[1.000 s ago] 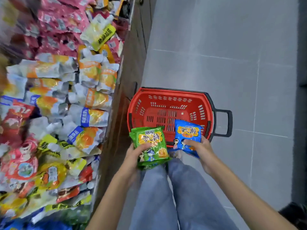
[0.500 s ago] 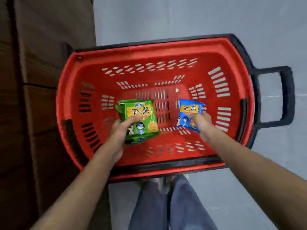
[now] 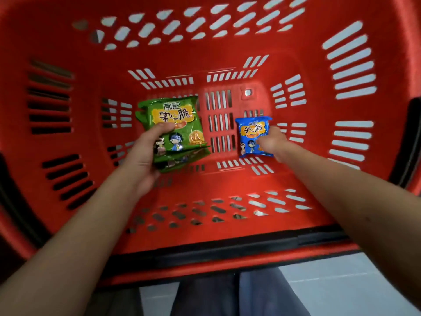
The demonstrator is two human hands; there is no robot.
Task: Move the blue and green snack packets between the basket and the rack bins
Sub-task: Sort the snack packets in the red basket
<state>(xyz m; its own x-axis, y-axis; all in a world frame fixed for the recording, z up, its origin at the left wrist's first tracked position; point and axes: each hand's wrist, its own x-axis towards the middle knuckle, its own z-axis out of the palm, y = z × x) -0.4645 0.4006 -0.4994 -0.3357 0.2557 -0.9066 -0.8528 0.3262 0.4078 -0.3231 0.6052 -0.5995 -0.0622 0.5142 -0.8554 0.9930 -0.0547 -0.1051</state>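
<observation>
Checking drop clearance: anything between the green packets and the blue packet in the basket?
Nothing loose. In the head view only the bare slotted floor of the red basket shows between the green packets and the blue packet.

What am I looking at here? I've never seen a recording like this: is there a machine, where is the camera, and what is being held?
There is no machine. A person works with bare hands and wears one wide-angle camera on the head, looking forward and down, so you see their own arms reaching away from you.

Both arms reach into a red plastic basket with slotted walls. The left hand grips green snack packets, apparently a small stack. The right hand pinches a single blue snack packet. I cannot tell whether the packets touch the basket's bottom.

Below the basket's near rim are the person's trouser legs and a pale tiled floor.
</observation>
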